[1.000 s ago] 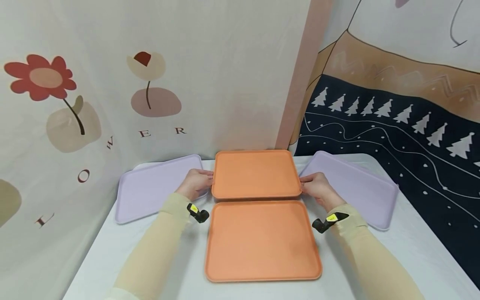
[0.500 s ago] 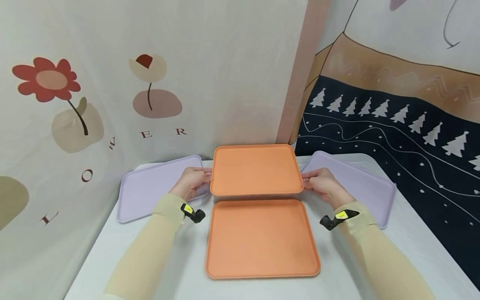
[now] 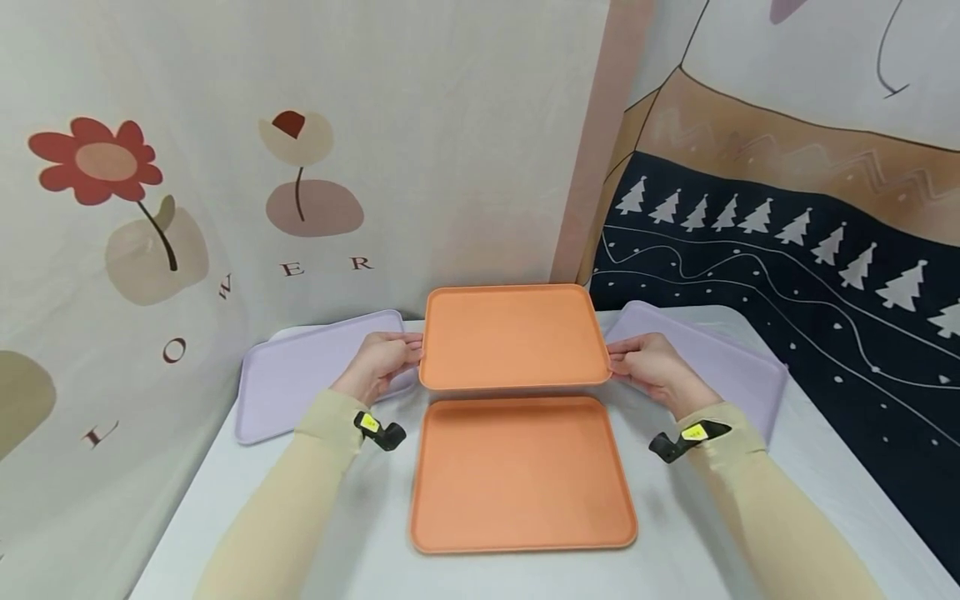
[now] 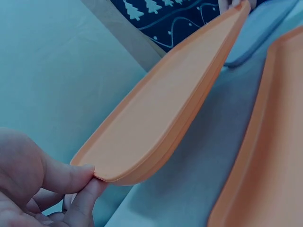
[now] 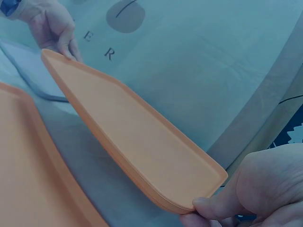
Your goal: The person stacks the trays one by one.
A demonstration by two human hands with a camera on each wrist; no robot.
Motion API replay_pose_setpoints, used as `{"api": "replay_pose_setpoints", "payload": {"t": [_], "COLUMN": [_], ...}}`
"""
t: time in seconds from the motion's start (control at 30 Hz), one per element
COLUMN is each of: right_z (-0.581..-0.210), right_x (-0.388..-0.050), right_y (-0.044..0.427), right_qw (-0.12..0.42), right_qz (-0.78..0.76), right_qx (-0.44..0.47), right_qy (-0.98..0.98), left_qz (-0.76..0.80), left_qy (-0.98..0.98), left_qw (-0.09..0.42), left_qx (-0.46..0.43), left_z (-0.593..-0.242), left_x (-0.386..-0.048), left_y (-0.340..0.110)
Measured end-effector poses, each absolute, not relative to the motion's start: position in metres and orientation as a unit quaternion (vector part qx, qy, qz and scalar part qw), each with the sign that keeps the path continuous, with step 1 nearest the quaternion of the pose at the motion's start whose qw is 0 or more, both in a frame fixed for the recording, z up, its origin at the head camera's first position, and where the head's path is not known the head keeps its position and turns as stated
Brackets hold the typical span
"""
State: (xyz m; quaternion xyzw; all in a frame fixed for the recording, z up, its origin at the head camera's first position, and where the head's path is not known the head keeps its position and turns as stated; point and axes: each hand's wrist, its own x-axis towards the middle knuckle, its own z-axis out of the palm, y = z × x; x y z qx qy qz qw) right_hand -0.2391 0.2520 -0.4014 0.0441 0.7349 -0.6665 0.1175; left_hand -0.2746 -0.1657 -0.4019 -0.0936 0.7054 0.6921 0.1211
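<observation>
My left hand (image 3: 377, 363) pinches the left edge of an orange tray (image 3: 516, 337), thumb on top and fingers beneath in the left wrist view. My right hand (image 3: 660, 371) pinches the opposite short edge, its thumb (image 5: 215, 206) on the rim. Both wrist views show the tray held up off the white cloth. Its side (image 4: 175, 142) shows a line along it; I cannot tell whether a second tray is stacked underneath. A larger-looking orange tray (image 3: 522, 475) lies flat on the table in front of it, apart from both hands.
A lilac tray (image 3: 300, 379) lies at the left behind my left hand, with a pale edge showing behind it. Another lilac tray (image 3: 720, 367) lies at the right, partly behind my right hand. Printed cloth (image 3: 465, 150) hangs behind the white-covered table (image 3: 360, 533).
Both hands have raised the rear orange tray, widening the gap between it and the front tray. The front orange tray and lilac trays stay in place; the head view shifts slightly.
</observation>
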Motion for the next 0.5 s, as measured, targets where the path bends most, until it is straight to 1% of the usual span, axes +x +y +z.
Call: {"api": "replay_pose_setpoints", "payload": {"t": [0.23, 0.5], "right_z": [-0.395, -0.386], "right_x": [-0.231, -0.215], "right_y": [0.253, 0.257], "right_qw": [0.12, 0.123], "right_qz": [-0.655, -0.631], "right_qx": [0.048, 0.038], "right_qy": [0.744, 0.765], "left_qz": [0.698, 0.705], "left_qy": [0.701, 0.695], "left_qw": [0.121, 0.124], "left_qx": [-0.086, -0.064], "left_z": [-0.397, -0.393], "left_x": [-0.265, -0.247], "left_y": [-0.167, -0.173]}}
